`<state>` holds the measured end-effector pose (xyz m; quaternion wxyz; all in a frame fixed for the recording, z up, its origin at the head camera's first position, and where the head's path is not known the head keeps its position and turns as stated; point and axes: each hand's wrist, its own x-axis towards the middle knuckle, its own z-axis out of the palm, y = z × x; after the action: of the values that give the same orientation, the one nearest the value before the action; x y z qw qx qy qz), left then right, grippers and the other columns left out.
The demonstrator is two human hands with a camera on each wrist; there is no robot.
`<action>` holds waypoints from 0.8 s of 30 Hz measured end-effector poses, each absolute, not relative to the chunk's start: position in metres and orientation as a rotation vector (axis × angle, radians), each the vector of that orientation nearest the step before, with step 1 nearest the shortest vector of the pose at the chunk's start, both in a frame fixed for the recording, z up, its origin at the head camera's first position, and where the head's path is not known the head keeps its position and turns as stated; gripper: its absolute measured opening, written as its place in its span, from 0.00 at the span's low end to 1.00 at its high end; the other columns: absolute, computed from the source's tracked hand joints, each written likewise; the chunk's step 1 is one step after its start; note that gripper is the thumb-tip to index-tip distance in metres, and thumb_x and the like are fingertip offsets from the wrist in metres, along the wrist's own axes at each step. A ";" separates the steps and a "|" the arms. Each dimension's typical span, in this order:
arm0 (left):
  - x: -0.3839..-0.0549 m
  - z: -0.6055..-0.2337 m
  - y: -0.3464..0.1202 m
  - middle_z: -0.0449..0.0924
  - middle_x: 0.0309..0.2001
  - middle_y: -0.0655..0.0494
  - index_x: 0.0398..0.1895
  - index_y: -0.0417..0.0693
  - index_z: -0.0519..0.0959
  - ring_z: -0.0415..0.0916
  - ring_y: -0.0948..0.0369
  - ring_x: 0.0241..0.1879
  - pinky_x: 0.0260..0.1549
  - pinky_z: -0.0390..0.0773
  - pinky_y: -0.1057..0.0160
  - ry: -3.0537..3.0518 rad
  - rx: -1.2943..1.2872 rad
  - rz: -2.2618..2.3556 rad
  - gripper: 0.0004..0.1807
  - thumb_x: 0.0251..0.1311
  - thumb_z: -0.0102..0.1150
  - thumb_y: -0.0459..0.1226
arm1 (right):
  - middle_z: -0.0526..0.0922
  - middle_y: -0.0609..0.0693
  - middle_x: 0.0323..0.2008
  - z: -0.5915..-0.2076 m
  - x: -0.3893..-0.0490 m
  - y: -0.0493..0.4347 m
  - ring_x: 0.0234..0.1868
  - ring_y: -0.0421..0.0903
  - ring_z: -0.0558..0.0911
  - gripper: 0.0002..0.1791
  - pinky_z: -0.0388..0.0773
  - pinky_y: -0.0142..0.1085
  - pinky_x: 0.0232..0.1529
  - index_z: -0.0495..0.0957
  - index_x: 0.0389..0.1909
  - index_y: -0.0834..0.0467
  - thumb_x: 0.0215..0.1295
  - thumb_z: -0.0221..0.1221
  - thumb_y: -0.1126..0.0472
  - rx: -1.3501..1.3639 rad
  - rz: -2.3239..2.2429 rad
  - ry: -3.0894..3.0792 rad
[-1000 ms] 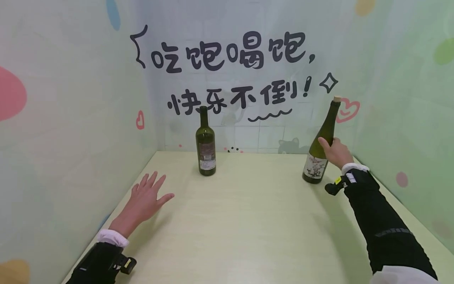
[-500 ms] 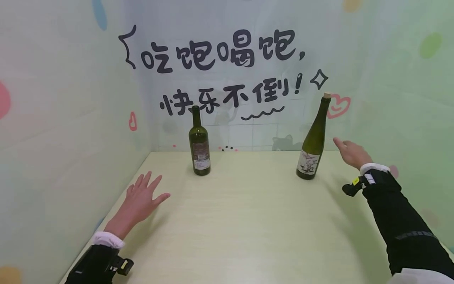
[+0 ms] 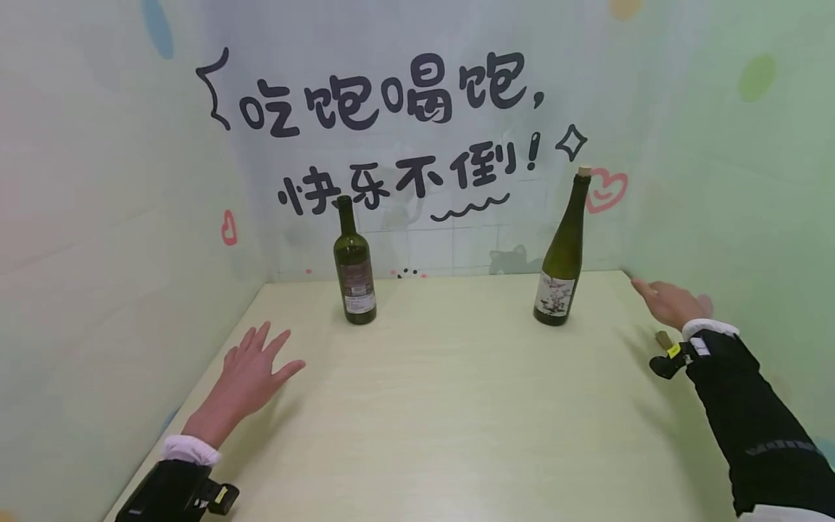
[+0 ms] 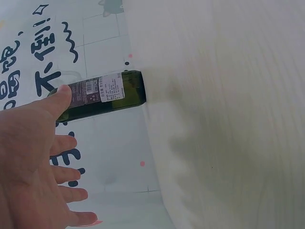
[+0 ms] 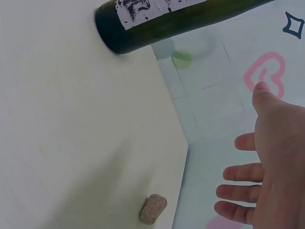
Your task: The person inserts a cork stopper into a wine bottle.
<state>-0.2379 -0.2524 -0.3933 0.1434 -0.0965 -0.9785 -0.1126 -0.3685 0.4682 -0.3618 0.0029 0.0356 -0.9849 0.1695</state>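
Two green wine bottles stand upright on the table. The left wine bottle (image 3: 355, 279) has a dark label with a white sticker, and its mouth shows no cork. The right wine bottle (image 3: 562, 254) has a floral label and a cork (image 3: 583, 172) in its neck. My left hand (image 3: 244, 377) hovers above the table, fingers spread, apart from the left bottle. Right of the floral-label bottle, my right hand (image 3: 672, 303) holds nothing, its fingers extended in the right wrist view. A loose cork (image 5: 153, 209) lies on the table, partly hidden by the wrist camera in the head view.
The pale wooden table (image 3: 443, 406) is bounded by a printed back wall (image 3: 450, 246) with black lettering and by side walls. The right wall (image 3: 730, 217) stands close beside my right hand.
My right hand has let go of the floral-label bottle and moved right, away from it. The bottle stays standing. The loose cork has come into view. My left hand keeps its pose.
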 end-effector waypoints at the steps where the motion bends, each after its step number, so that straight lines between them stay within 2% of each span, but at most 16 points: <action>1: -0.238 -0.394 -0.253 0.46 0.71 0.29 0.70 0.37 0.62 0.42 0.31 0.68 0.56 0.44 0.28 -2.821 -0.278 -0.326 0.44 0.63 0.49 0.61 | 0.58 0.78 0.63 -0.365 -0.368 0.470 0.62 0.77 0.56 0.51 0.50 0.66 0.57 0.55 0.66 0.79 0.71 0.22 0.33 0.122 0.515 -3.090; 7: -0.235 -0.395 -0.253 0.47 0.71 0.29 0.70 0.37 0.63 0.43 0.31 0.68 0.56 0.45 0.28 -2.822 -0.267 -0.320 0.43 0.63 0.50 0.60 | 0.60 0.80 0.60 -0.382 -0.366 0.478 0.61 0.78 0.58 0.47 0.56 0.64 0.58 0.58 0.63 0.81 0.74 0.29 0.38 0.184 0.443 -3.097; 13: -0.236 -0.397 -0.252 0.48 0.71 0.28 0.69 0.37 0.64 0.43 0.31 0.68 0.56 0.46 0.28 -2.829 -0.266 -0.318 0.42 0.62 0.51 0.60 | 0.66 0.80 0.56 -0.403 -0.366 0.487 0.56 0.77 0.65 0.39 0.64 0.62 0.53 0.64 0.59 0.80 0.74 0.42 0.44 0.201 0.387 -3.043; 18: -0.239 -0.397 -0.250 0.48 0.70 0.28 0.68 0.36 0.65 0.44 0.31 0.68 0.55 0.46 0.28 -2.822 -0.276 -0.311 0.41 0.62 0.51 0.59 | 0.69 0.79 0.54 -0.421 -0.365 0.494 0.54 0.76 0.68 0.31 0.65 0.62 0.52 0.66 0.57 0.80 0.70 0.50 0.54 0.228 0.398 -2.994; 24: -0.241 -0.394 -0.246 0.48 0.70 0.29 0.68 0.37 0.66 0.44 0.31 0.68 0.55 0.46 0.28 -2.829 -0.272 -0.305 0.40 0.62 0.52 0.58 | 0.75 0.76 0.48 -0.433 -0.360 0.498 0.51 0.75 0.71 0.27 0.68 0.63 0.47 0.67 0.57 0.79 0.65 0.52 0.60 0.199 0.409 -2.982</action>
<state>-0.2411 -0.2461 -0.3938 0.1410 -0.0941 -0.9799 -0.1056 -0.3596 0.4983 -0.4331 0.0623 0.0657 -0.9867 0.1353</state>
